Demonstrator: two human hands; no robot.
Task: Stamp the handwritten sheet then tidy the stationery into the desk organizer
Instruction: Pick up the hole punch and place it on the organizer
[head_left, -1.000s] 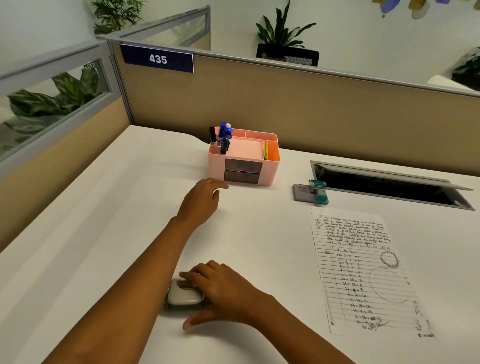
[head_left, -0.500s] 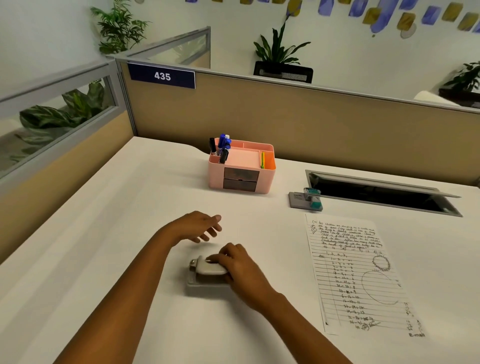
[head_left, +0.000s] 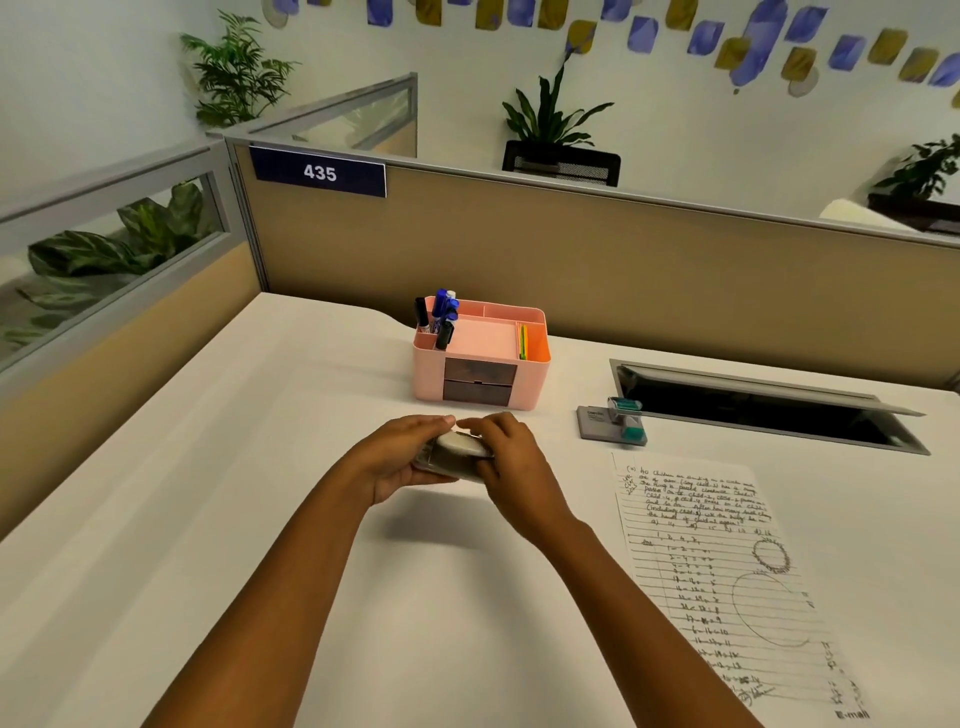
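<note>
A grey stamp case (head_left: 457, 453) with a white lid is lifted above the white desk, held between both hands. My left hand (head_left: 402, 457) cups it from the left and below. My right hand (head_left: 506, 457) grips its right end, fingers over the top. The handwritten lined sheet (head_left: 727, 582) lies flat on the desk at the right. A pink desk organizer (head_left: 480, 353) stands behind my hands, with pens (head_left: 439, 317) upright in its left compartment and two dark drawers in front.
A grey ink pad with a teal stamp (head_left: 615, 423) on it sits right of the organizer. Behind that is an open cable slot (head_left: 769, 405) in the desk. Tan partition walls (head_left: 571, 260) close the desk at the back and left.
The case was lying on the desk under my right hand. My left hand pulled back from the organizer and joined it, and both hands lifted the case up.
</note>
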